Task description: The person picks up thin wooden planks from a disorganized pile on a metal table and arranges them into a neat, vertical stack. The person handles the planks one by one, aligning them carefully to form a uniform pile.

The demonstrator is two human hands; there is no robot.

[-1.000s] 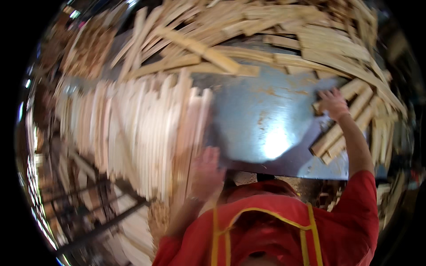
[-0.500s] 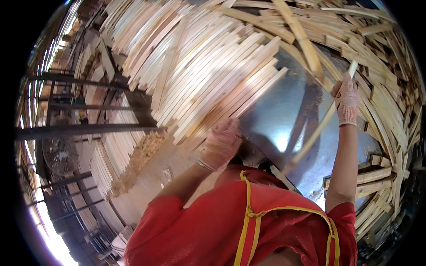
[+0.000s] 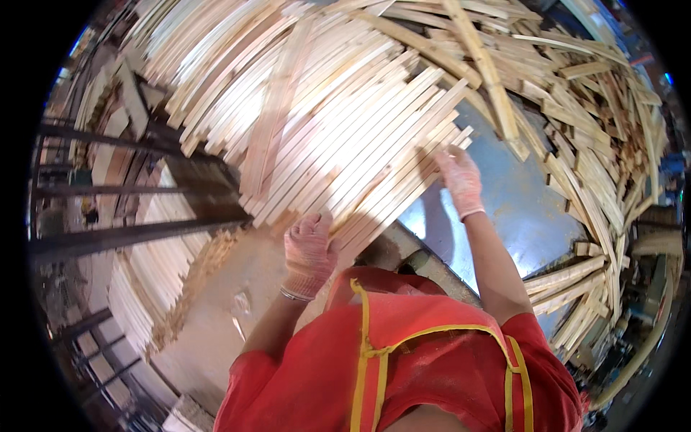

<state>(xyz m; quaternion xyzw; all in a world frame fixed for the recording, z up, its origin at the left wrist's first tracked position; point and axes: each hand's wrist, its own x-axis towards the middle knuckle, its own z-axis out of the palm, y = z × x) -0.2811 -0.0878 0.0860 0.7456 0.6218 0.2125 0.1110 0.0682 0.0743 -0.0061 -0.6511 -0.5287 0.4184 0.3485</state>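
The bundle of pale wooden slats (image 3: 360,144) is lying flat on the blue metal table (image 3: 525,209), and its long axis is running from the near end at the person's body up and away to the right. The near ends of the slats are sitting directly under the left hand (image 3: 309,252), while the far right edge of the bundle is meeting the right hand (image 3: 461,176), so each hand is touching one side of the same row. The left grip is resting with gloved fingers spread flat and pressing on the slat ends, not pinching anything. The right grip is reaching further out with the arm almost straight, fingers lying open along the outermost slat; whether a thumb is hooking under it I cannot tell. Beyond the right grip, loose slats (image 3: 590,158) are lying crossed in a heap. To the left of the left grip, a dark metal rack (image 3: 129,187) is standing with more stacked slats (image 3: 144,288) below.
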